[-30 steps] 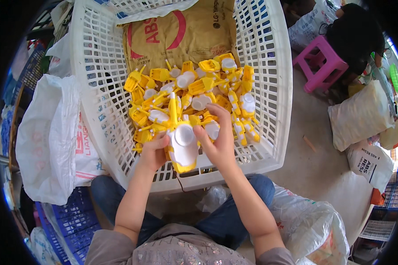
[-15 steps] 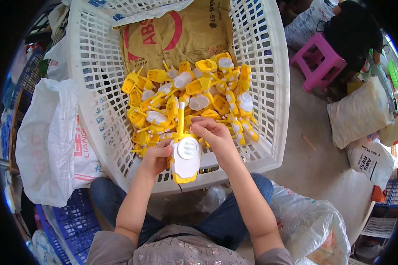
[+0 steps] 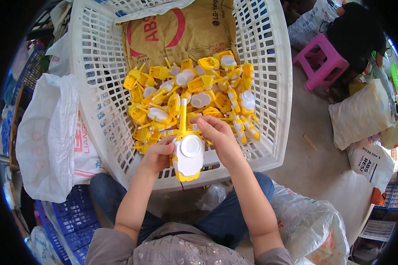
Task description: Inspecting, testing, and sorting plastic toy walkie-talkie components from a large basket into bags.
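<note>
A toy walkie-talkie [image 3: 190, 163], with a yellow case, a white front and a round grille, is held upright over the near rim of the basket. Its yellow antenna with a white tip points away from me. My left hand [image 3: 157, 154] grips its left side, thumb along the edge. At its top right corner is my right hand [image 3: 219, 137], thumb and fingers brought together in a pinch. Whatever lies between those fingertips is mostly hidden; a bit of white shows beside them. Several similar yellow and white toys [image 3: 201, 99] lie heaped beyond my hands.
The white plastic basket [image 3: 269, 148] holds the heap and a brown printed sack [image 3: 190, 31]. White sacks [image 3: 46, 141] and a blue crate [image 3: 77, 216] stand at left. On the right are a clear plastic bag [image 3: 309, 221], stuffed sacks [image 3: 362, 112] and a pink stool [image 3: 323, 62] beside another person.
The toy and both hands have shifted very slightly to the right in view. My right fingertips stay at the toy's top right corner, and the left grip is unchanged.
</note>
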A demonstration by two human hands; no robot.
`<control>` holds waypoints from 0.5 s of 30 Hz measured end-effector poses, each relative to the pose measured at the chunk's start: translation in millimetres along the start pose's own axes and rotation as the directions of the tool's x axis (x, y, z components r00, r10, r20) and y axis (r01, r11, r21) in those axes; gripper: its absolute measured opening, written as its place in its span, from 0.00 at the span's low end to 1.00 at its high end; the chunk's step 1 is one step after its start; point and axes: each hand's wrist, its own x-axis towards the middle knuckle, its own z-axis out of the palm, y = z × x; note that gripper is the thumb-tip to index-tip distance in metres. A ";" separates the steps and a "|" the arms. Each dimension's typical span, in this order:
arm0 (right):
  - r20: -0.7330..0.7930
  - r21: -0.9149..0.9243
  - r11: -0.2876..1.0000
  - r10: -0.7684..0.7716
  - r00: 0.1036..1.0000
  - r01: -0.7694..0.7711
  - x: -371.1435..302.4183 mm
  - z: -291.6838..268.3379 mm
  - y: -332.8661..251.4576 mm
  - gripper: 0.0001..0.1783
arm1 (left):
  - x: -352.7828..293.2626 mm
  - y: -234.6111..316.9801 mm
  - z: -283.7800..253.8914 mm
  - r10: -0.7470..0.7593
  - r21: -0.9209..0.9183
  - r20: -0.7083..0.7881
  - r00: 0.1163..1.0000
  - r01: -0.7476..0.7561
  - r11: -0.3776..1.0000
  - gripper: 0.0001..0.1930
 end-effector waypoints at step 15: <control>0.085 -0.042 0.998 0.048 0.995 -0.045 6.1 -9.1 6.9 0.12 | 0.3 -4.7 -5.2 -0.061 -0.104 0.148 0.987 0.077 0.992 0.37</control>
